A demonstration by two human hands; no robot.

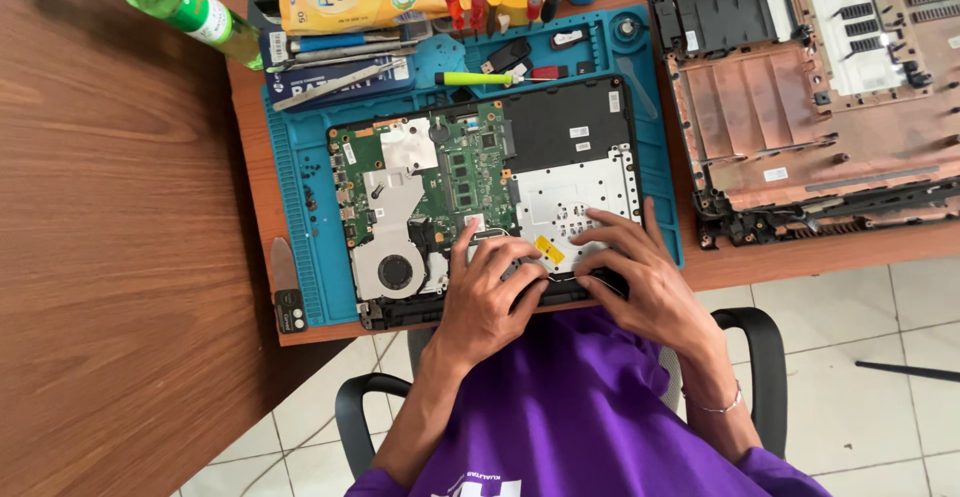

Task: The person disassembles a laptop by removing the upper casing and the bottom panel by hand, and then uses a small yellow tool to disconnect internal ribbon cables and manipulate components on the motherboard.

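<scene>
Lying on a blue mat [300,257] at the desk's [250,137] near edge, an opened laptop [480,197] is pressed by both hands: left hand [490,292] loosely curled, right hand [630,267] spread. Rigid but fragile; it is probably best held by its plastic rim.

Wooden desk [120,257], blue repair mat [300,247], removed laptop bottom cover [820,97], green bottle [180,2]

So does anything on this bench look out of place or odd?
Mostly orderly. One oddity: a metal pry tool lies off the blue mat, at the desk's front edge. The left hand and right hand rest on the opened laptop.
</scene>
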